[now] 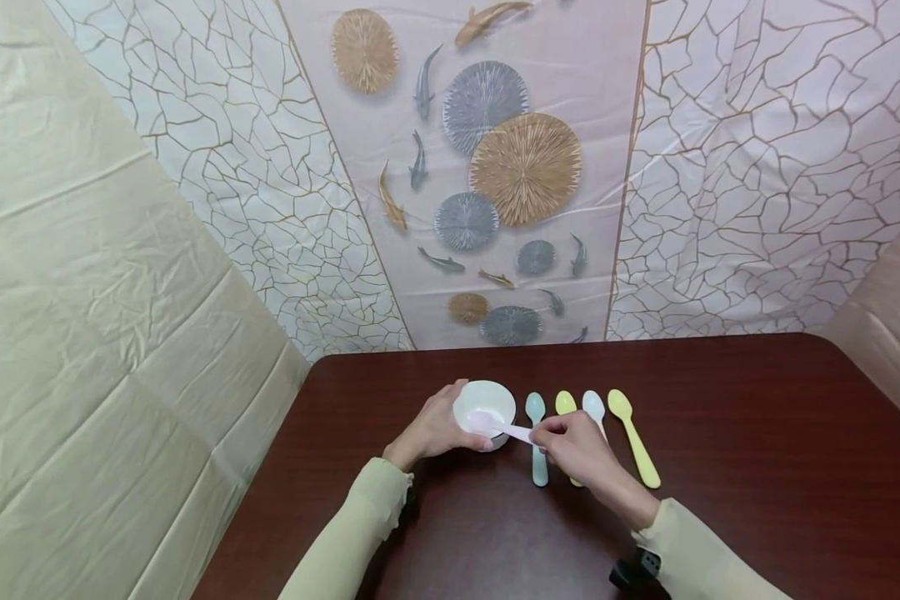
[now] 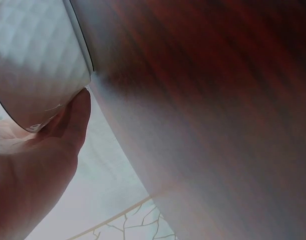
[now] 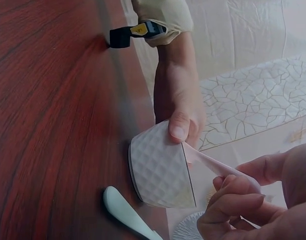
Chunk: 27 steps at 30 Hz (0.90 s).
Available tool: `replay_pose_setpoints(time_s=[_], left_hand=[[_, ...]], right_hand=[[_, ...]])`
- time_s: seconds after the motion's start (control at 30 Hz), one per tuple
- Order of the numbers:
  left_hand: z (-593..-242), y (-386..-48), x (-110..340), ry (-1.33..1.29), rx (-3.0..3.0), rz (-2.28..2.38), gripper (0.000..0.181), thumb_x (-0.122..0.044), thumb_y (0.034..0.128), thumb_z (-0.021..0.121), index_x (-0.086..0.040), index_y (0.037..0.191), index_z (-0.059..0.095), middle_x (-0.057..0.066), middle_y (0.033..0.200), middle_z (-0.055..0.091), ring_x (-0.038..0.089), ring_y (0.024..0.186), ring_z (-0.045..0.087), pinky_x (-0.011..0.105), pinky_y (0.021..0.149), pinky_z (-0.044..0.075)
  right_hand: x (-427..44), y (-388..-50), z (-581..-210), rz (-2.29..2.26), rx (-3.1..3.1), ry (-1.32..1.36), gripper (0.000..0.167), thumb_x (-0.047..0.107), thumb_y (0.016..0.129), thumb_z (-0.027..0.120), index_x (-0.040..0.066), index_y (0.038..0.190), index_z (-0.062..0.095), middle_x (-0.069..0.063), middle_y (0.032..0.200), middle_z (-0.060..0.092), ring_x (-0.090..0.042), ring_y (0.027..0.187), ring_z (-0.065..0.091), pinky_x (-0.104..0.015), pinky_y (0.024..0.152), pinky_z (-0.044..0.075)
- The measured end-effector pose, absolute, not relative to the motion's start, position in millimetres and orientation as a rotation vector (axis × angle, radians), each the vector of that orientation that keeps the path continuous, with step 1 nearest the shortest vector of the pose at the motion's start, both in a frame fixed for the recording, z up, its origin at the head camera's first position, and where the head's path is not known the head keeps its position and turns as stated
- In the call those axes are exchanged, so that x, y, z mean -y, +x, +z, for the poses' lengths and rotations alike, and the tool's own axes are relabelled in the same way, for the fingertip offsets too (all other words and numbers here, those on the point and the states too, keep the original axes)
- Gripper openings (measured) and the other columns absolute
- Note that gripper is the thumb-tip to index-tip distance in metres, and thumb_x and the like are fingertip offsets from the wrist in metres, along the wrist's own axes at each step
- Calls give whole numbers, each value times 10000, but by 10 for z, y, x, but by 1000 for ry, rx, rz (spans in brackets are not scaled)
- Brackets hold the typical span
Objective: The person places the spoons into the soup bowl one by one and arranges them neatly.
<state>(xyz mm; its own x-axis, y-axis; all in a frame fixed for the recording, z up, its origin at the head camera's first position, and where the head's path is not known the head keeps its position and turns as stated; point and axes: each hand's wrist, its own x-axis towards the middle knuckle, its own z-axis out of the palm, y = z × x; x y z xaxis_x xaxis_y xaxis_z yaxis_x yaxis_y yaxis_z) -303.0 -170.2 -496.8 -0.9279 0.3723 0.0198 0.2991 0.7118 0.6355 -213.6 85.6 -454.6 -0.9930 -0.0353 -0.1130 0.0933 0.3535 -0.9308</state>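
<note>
Pale sleeves point(image 1: 337, 533), then right hand point(image 1: 585, 458), pink spoon point(image 1: 515, 431) pinched by handle in its fingers. Beyond, left hand point(image 1: 437, 425) curled round white bowl point(image 1: 487, 397), thumb at rim; scoop inside. Best to brace firmly, pinch lightly, guide scoop without knocking rim. Teal spoon point(image 1: 540, 468) just right of bowl, on tabletop point(image 1: 757, 433). Right wrist view: quilted outer wall, scoop hidden; head view: scoop plain, quilting lost.
</note>
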Motion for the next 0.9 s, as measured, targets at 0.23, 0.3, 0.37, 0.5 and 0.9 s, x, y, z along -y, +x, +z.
replay_pose_setpoints(time_s=[0.23, 0.3, 0.37, 0.5, 0.9], left_hand=[[-4968, -3027, 1690, 562, -2809, 1019, 1200, -448, 707, 1017, -42, 1649, 396, 208, 1544, 583, 352, 1306, 616, 515, 1095, 523], [-4969, -3023, 1688, 565, -2806, 1027, 1208, -453, 707, 1015, -38, 1654, 391, 216, 1565, 570, 364, 1329, 609, 522, 1113, 514], [-4972, -3025, 1687, 566, -2807, 1023, 1211, -447, 707, 1014, -35, 1658, 387, 218, 1576, 563, 366, 1340, 606, 524, 1121, 511], [-4972, -3034, 1688, 573, -2810, 1015, 1207, -452, 704, 1015, -38, 1653, 394, 210, 1561, 574, 359, 1329, 613, 525, 1116, 518], [-4976, -3033, 1702, 566, -2810, 1016, 1172, -463, 696, 1020, -72, 1629, 427, 192, 1510, 601, 346, 1294, 620, 512, 1095, 523]], right_hand=[[-788, -2214, -4582, -1708, -2530, 54, 157, 92, 928, 699, -5, 949, 820, -49, 662, 673, -108, 587, 540, -230, 523, 353], [-773, -2236, -4595, -1699, -2540, 49, 153, 83, 914, 698, -4, 935, 821, -48, 662, 678, -108, 594, 553, -229, 537, 373], [-757, -2249, -4604, -1684, -2548, 41, 154, 87, 913, 701, -3, 934, 824, -43, 670, 685, -112, 607, 568, -239, 555, 395], [-729, -2277, -4618, -1661, -2543, 35, 164, 100, 915, 694, 0, 932, 823, -6, 658, 658, -116, 605, 552, -258, 577, 405], [-623, -2343, -4614, -1631, -2508, 75, 173, 110, 922, 692, -6, 912, 819, -42, 668, 685, -100, 598, 571, -242, 582, 446]])
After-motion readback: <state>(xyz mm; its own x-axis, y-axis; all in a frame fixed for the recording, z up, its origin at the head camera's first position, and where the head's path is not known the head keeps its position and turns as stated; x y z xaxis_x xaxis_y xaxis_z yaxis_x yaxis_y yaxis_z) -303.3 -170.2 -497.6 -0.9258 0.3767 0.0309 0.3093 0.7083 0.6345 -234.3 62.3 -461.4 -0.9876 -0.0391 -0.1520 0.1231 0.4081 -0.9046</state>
